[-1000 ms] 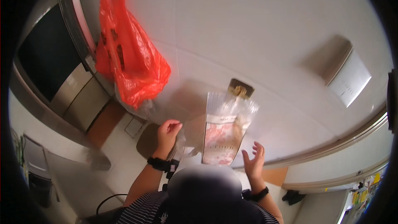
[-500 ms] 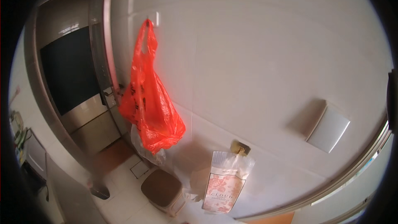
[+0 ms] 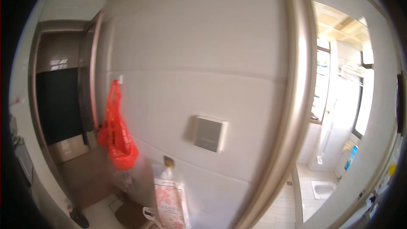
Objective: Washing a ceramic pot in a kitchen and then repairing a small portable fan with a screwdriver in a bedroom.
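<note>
Neither of my hands shows in the head view. Ahead of me, a red plastic bag (image 3: 118, 142) hangs from a small wall hook by its handles. To its right and lower, a white tissue packet with a pink floral print (image 3: 169, 201) hangs from a brass-coloured holder (image 3: 168, 161). A square switch plate with a grey face (image 3: 210, 134) is fixed to the pale tiled wall (image 3: 203, 97).
At left stands a doorway with a dark panel door (image 3: 59, 101). A brown-topped stool (image 3: 129, 215) is low by the wall; a dark shoe (image 3: 78, 218) lies left of it. Right of a metallic door frame (image 3: 299, 80), a bright washroom holds a squat toilet (image 3: 323, 189).
The view has swung to the right and upward. Bag, packet and switch plate now appear further left, and the door frame and washroom have come into sight. No hand appears in either frame.
</note>
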Action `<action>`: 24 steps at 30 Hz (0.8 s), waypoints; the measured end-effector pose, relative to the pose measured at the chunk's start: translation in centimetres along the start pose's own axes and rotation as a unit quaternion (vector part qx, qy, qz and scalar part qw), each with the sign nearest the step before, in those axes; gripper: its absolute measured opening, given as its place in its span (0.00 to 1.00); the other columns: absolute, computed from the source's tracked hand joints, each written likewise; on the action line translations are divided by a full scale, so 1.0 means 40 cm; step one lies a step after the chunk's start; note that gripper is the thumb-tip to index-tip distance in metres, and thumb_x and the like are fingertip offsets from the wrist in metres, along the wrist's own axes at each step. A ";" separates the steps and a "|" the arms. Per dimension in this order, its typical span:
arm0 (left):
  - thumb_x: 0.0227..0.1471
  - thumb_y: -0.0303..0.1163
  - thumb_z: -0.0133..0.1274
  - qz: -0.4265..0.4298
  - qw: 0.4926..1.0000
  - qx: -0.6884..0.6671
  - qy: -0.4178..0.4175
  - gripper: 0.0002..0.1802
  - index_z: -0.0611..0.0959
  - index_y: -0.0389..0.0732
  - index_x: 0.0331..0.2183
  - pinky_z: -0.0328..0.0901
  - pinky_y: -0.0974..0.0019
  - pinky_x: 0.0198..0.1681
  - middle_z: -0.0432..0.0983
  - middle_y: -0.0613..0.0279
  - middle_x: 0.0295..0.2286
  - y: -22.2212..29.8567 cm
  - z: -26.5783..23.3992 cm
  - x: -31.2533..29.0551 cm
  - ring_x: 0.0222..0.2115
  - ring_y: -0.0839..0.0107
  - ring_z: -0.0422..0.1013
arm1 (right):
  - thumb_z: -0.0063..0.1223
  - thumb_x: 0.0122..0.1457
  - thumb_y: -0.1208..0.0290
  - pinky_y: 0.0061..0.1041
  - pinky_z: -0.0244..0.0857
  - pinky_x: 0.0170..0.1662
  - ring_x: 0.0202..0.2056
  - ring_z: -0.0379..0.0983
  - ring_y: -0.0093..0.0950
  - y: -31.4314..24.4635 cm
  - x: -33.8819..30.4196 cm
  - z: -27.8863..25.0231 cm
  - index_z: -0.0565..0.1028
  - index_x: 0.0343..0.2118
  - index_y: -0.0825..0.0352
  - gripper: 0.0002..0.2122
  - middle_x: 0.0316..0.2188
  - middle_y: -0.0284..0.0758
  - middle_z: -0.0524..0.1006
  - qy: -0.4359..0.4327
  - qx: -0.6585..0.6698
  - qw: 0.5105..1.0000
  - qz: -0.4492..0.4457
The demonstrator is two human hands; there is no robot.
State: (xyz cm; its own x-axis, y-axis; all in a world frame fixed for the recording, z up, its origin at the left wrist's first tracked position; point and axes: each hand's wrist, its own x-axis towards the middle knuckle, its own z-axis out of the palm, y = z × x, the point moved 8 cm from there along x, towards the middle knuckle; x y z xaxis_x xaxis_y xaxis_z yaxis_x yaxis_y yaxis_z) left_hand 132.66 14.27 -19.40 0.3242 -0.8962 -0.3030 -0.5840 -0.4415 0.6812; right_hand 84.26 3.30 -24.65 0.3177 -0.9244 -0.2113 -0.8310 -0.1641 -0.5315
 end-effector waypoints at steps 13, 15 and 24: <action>0.42 0.48 0.54 -0.095 0.984 0.101 -0.115 0.18 0.81 0.43 0.29 0.67 0.62 0.34 0.77 0.56 0.27 -0.073 0.230 -0.045 0.30 0.63 0.73 | 0.42 0.49 0.66 0.38 0.66 0.40 0.39 0.71 0.43 0.612 -0.502 0.176 0.77 0.31 0.69 0.14 0.35 0.49 0.74 -0.071 0.043 0.906 0.416; 0.42 0.49 0.55 -0.115 0.981 0.105 -0.118 0.19 0.81 0.43 0.28 0.67 0.62 0.34 0.77 0.56 0.27 -0.136 0.245 -0.074 0.30 0.63 0.73 | 0.41 0.49 0.66 0.38 0.66 0.39 0.38 0.72 0.44 0.623 -0.561 0.223 0.77 0.30 0.69 0.14 0.34 0.49 0.75 -0.048 0.046 0.892 0.448; 0.37 0.54 0.58 -0.068 0.992 0.094 -0.044 0.23 0.82 0.41 0.23 0.66 0.61 0.32 0.76 0.56 0.21 -0.001 0.190 -0.223 0.24 0.62 0.72 | 0.44 0.47 0.72 0.33 0.66 0.25 0.23 0.72 0.35 0.498 -0.224 0.248 0.75 0.33 0.71 0.12 0.24 0.44 0.76 -0.207 0.045 0.957 0.198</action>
State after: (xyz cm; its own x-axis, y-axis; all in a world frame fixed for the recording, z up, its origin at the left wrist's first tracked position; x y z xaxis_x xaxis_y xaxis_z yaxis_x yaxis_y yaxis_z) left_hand 124.12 21.94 -21.79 0.3476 -0.8245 -0.4465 -0.6709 -0.5514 0.4959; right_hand 69.38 11.72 -41.48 0.1548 -0.6891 -0.7080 -0.8866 0.2193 -0.4073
